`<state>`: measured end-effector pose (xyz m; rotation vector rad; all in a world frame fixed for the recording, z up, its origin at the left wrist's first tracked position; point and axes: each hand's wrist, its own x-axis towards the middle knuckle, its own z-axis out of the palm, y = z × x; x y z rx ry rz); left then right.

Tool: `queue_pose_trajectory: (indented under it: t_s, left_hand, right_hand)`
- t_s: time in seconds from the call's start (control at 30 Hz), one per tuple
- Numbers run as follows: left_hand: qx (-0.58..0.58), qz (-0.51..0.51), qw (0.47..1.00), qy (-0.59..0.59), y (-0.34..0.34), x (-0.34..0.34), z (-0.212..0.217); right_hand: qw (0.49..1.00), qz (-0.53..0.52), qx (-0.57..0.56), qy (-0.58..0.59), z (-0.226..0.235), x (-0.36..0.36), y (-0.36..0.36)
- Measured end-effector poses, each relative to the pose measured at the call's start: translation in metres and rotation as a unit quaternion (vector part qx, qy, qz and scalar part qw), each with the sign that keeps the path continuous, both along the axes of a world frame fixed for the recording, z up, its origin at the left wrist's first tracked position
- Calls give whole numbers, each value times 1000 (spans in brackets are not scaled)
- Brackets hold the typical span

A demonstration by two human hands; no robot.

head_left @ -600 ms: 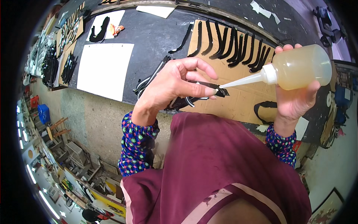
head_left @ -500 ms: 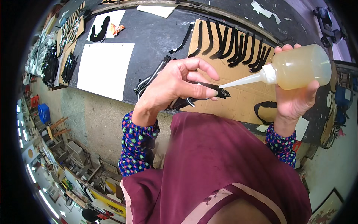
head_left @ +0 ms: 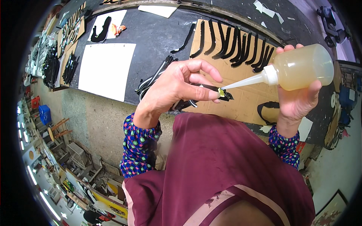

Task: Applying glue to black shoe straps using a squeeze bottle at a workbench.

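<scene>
Single view: head-worn fisheye camera, looking steeply down from above person's chest. Hands close to lens, mid-frame; left hand point(head_left: 177, 88) centre, right hand point(head_left: 298, 100) at right. Dark worktable point(head_left: 158, 37) farther off, across upper frame, edge bowed by lens. Floor and workshop clutter at left and lower left, well below. Maroon garment point(head_left: 226, 173) fills near lower frame. No second view to compare.
</scene>
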<state>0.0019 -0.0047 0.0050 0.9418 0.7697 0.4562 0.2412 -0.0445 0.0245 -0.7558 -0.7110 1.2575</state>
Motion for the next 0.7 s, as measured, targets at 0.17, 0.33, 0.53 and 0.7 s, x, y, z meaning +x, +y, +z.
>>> queue_pose_trajectory:
  t_s: [0.17,0.33,0.53,0.7]
  left_hand:
    - [7,0,1000,9,0,-1,-1]
    - [7,2,1000,8,0,-2,-2]
    - [9,4,1000,11,1,-3,-4]
    - [9,2,1000,14,1,-3,-5]
  right_hand:
    - [1000,3,3,-2,-2,3,-1]
    - [1000,2,0,-5,-2,3,-2]
    - [1000,6,2,-3,-4,4,-3]
    - [1000,8,4,-6,-6,6,-4]
